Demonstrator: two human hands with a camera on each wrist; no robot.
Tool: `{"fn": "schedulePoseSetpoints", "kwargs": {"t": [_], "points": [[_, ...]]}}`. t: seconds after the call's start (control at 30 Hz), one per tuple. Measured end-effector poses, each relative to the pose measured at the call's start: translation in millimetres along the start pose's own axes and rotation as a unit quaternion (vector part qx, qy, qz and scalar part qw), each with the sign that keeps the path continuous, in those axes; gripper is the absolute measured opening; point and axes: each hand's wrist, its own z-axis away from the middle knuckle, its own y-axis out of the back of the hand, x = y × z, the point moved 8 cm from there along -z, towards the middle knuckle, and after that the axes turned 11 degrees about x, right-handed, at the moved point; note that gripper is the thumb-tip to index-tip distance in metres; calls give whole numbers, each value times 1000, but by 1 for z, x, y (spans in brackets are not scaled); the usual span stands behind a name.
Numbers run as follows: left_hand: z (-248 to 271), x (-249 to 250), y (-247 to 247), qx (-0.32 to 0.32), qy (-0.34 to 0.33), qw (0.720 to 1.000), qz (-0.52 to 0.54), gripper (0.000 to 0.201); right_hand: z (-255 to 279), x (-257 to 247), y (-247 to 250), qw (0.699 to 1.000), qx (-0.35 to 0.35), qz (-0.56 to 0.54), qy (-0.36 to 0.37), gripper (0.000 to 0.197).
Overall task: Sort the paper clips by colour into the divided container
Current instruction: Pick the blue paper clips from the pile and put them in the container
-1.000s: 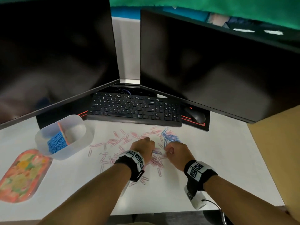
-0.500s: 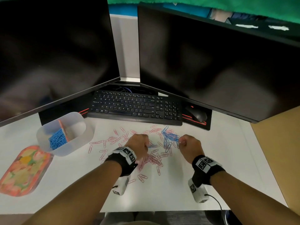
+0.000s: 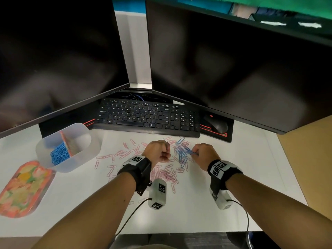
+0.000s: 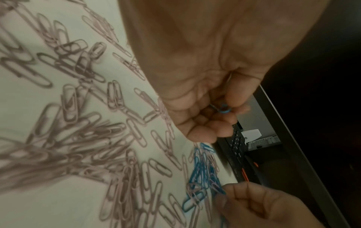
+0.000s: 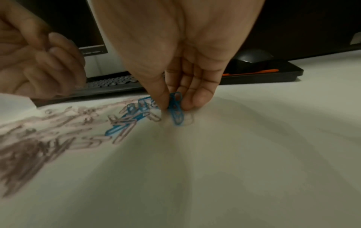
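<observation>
The blue paper clips (image 3: 182,152) lie in a small tangled cluster on the white worktop (image 3: 233,177), just in front of the keyboard (image 3: 147,117) and mixed at their edges with pink paper clips (image 3: 167,174), which spread in a wider scatter nearer the person and off toward the container. The right hand (image 3: 204,155) sits at the cluster's right edge, thumb and forefinger pinching a blue clip (image 5: 176,108) that touches the worktop. The left hand (image 3: 158,151) hovers just left of the cluster, its fingers curled into a loose fist; the left wrist view shows the end of a blue clip (image 4: 223,108) held inside that curl.

The divided container (image 3: 80,155), translucent and rounded, stands well to the left of the keyboard's near corner. One of its compartments holds a heap of sorted blue clips (image 3: 59,155); a pink-edged divider (image 3: 65,142) runs beside them.

A patterned tray (image 3: 23,189) in orange and green lies in front of the container. A black mouse (image 3: 216,124) rests on a pad to the keyboard's right, and two dark monitors (image 3: 233,65) stand behind the keyboard.
</observation>
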Motion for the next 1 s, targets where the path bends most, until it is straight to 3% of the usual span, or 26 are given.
{"fn": "schedulePoseSetpoints", "kwargs": {"t": [0.2,0.47,0.67,1.0], "points": [[-10,-4,-7,14,-6,999,-31,21,2,6,12,991,1,-128,-44,9],[-11,0,-35,4,-75,987,-143,21,8,-6,6,960,-83,-263,-54,6],[-8,6,-31,9,-102,982,-157,16,8,-9,7,956,-95,-275,-43,15],[-14,13,-10,104,-79,986,-106,17,7,3,-3,943,-112,-298,-93,26]]}}
